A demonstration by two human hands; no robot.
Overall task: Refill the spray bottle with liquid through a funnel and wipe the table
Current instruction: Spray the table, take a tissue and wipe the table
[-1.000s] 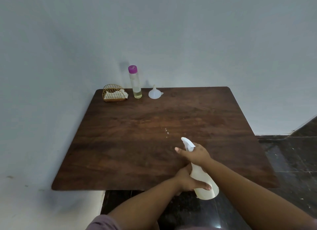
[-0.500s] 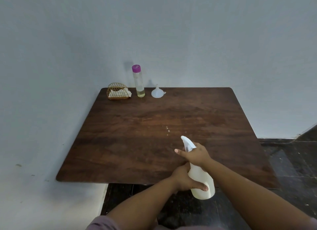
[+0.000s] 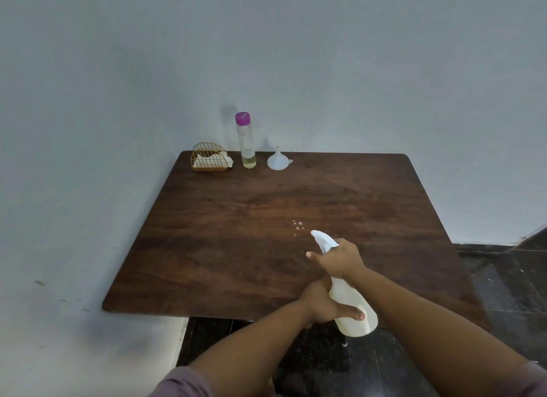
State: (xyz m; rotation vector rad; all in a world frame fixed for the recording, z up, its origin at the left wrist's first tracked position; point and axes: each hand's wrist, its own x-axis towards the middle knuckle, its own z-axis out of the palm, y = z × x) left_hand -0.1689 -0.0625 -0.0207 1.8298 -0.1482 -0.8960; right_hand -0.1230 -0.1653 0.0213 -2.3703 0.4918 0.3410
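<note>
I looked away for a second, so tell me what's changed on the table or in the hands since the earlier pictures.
Nothing has visibly changed. The right hand still grips the head of the white plastic spray bottle and the left hand its body. The droplets, clear purple-capped bottle, white funnel and gold wire napkin holder stay put on the dark wooden table.

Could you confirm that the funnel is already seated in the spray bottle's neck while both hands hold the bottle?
Not quite: the funnel stands on the table by the back wall, as the head view shows. Both hands, left hand and right hand, do hold the spray bottle.
</note>
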